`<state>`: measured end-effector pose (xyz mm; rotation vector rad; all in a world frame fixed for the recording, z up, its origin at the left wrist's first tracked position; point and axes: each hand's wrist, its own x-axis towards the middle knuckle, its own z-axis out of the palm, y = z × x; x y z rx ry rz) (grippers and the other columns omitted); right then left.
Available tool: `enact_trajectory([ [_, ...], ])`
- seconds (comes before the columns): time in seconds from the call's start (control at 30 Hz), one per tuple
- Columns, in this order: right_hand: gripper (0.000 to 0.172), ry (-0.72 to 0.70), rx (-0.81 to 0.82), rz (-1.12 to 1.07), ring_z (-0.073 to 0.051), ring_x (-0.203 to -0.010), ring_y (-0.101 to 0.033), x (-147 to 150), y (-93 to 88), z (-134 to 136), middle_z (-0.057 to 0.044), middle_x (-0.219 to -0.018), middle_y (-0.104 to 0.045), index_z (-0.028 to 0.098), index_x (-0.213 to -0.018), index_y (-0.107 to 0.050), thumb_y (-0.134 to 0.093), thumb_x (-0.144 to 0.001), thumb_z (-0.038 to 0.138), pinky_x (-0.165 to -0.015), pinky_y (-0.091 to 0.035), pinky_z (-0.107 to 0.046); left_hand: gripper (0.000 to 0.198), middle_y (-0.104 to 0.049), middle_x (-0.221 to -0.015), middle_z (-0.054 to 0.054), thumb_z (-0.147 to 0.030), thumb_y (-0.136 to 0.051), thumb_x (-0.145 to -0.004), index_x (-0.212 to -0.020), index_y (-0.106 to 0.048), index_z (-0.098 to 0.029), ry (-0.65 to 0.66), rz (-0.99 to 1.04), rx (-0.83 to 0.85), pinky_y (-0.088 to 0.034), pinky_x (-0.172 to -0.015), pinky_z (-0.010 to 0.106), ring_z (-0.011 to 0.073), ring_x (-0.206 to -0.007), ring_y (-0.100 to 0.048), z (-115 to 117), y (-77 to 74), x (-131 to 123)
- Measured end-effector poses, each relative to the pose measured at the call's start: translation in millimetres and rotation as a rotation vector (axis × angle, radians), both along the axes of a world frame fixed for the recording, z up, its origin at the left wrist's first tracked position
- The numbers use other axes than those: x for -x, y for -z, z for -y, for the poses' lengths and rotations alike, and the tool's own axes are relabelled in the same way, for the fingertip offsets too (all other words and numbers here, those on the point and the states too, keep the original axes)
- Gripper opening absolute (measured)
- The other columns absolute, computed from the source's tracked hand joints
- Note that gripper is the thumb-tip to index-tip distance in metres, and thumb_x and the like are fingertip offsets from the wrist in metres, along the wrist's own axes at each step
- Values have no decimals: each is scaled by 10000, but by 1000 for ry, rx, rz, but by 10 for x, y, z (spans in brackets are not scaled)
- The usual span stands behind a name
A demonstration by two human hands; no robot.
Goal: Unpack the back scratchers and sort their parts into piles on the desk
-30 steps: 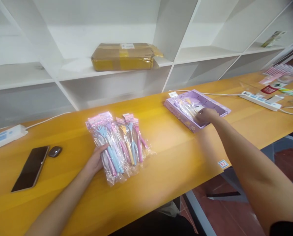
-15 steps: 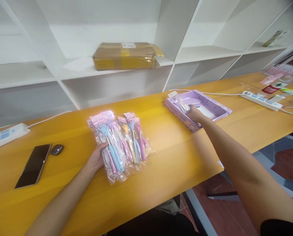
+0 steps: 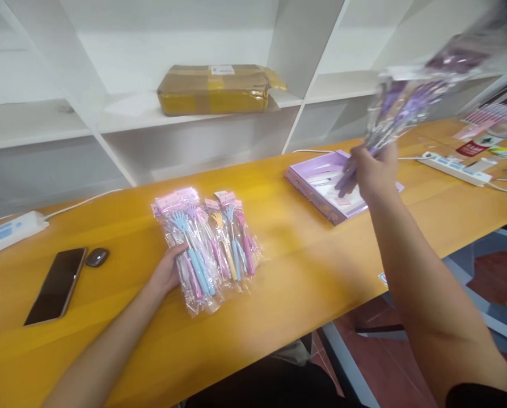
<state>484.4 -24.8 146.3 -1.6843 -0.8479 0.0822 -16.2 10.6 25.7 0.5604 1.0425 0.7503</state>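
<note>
Head view: on the table (image 3: 283, 294), the purple box (image 3: 311, 192) sits at three o'clock; I can't tell what's left inside. At seven, wrapped pastel sticks (image 3: 213, 249) with hand-shaped tips already lie out, my left hand (image 3: 169, 270) gripping their edge. At two, my right hand (image 3: 376, 173) clutches a blurred purple bunch (image 3: 393, 120).

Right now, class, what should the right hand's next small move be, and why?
Probably lower the purple bundle onto the table beside the wrapped pile. The right hand holds it raised near the purple tray, the left hand rests its thumb on that pile of similarly wrapped items, and bare tabletop shows between pile and tray.
</note>
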Motion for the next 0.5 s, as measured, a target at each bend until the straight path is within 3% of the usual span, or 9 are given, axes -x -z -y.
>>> enact_trajectory([
  [0.07, 275, -163, 128, -82, -104, -624, -596, 358, 106, 88, -57, -879, -689, 142, -1196, -639, -657, -975, 305, -604, -436, -315, 253, -809, -781, 81, -316, -818, -736, -916, -750, -152, 9, -21, -31, -670, -660, 369, 265, -670, -778, -5, 51, 3],
  [0.13, 306, -305, 202, -87, -172, -719, -653, 740, 367, 168, -51, -890, -706, 161, -1121, -675, -756, -876, 327, -671, -536, -351, 356, -820, -832, 91, -389, -847, -719, -967, -756, -150, 34, -74, -91, -680, -724, 401, 296, -747, -798, -15, 100, -5],
  [0.23, 568, -570, 254, 31, -286, -1008, -702, 1315, 852, 249, -98, -1167, -736, 184, -1364, -614, -734, -833, 344, -899, -607, -465, 560, -839, -1068, 129, -555, -867, -730, -1106, -753, -156, 78, -280, -363, -659, -938, 471, 368, -1028, -804, -52, 115, -10],
  [0.37, 787, -637, 292, 151, -360, -1231, -646, 1894, 1258, 274, -159, -1372, -675, 182, -1604, -442, -666, -879, 393, -1097, -539, -565, 715, -738, -1393, 193, -690, -741, -883, -1364, -663, -166, 138, -796, -805, -472, -1210, 593, 438, -1356, -668, -128, 10, 71],
  [0.43, 811, -624, 346, 235, -393, -1344, -576, 2077, 1327, 258, -181, -1432, -624, 199, -1662, -398, -624, -925, 450, -1158, -480, -611, 809, -657, -1506, 235, -708, -685, -934, -1513, -560, -157, 168, -958, -861, -409, -1246, 638, 470, -1439, -600, -169, -41, 147],
  [0.5, 819, -614, 420, 279, -422, -1435, -506, 2243, 1355, 220, -198, -1493, -571, 222, -1698, -361, -574, -967, 523, -1192, -419, -664, 873, -597, -1574, 251, -710, -669, -952, -1597, -485, -151, 194, -968, -907, -383, -1269, 635, 474, -1495, -549, -221, -59, 233],
])
